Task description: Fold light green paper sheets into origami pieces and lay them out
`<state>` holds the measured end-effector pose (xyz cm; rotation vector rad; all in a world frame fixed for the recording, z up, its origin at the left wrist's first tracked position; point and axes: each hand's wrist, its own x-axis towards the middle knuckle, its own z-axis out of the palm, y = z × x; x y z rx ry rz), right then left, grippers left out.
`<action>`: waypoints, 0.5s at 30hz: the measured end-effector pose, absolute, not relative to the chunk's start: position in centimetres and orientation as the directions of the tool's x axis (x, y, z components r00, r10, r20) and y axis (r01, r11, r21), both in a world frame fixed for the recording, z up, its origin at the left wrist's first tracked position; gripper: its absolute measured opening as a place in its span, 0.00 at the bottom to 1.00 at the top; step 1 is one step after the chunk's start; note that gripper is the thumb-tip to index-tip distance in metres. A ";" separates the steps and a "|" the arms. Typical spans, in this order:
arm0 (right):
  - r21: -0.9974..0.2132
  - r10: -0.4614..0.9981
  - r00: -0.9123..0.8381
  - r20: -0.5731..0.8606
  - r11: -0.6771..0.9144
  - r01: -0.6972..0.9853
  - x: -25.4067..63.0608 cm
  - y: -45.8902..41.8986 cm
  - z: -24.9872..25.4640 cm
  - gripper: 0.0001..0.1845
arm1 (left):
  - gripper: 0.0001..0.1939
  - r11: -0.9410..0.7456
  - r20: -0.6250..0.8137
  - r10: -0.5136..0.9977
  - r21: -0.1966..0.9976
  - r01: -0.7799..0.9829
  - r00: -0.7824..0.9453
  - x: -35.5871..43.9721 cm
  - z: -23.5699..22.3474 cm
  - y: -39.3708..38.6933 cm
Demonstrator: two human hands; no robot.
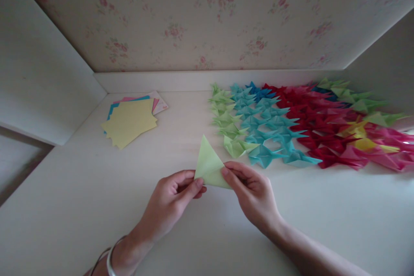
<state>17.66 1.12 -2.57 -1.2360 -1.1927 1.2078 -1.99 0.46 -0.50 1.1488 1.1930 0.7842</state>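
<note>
A light green sheet of origami paper (209, 164), folded into a triangle, is held up between both hands above the white table. My left hand (174, 194) pinches its lower left corner, thumb on top and fingers beneath. On the other side, my right hand (250, 189) grips the right edge, the thumb lying on the paper and the fingers curled behind it. One point of the triangle faces away from me. Just beyond my right hand sits a folded light green paper crane (236, 145), the nearest of a column of them.
Rows of turquoise cranes (265, 155), red cranes (323, 138) and pink cranes (384, 133) fill the right back of the table (80, 189). A stack of coloured paper (131, 120), yellow on top, lies at the back left. A flowered wall (194, 17) stands behind.
</note>
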 end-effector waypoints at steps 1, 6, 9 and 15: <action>-1.000 1.000 0.020 -0.016 -0.016 0.002 17.7 1.1 -2.6 0.09 | 0.12 0.276 -0.295 0.927 0.955 0.111 0.234 -2.0 -0.6 0.4; -1.000 1.000 0.026 0.006 0.005 0.021 17.7 0.9 -2.6 0.08 | 0.14 0.260 -0.286 0.932 0.956 0.135 0.223 -2.0 -1.0 0.4; -0.999 1.000 0.023 0.021 0.020 0.047 17.6 0.8 -2.6 0.08 | 0.14 0.258 -0.284 0.929 0.956 0.138 0.236 -2.0 -1.0 0.5; -0.997 0.999 0.006 0.035 0.035 0.074 17.6 0.7 -2.4 0.08 | 0.13 0.247 -0.280 0.932 0.955 0.163 0.230 -1.9 -0.7 0.5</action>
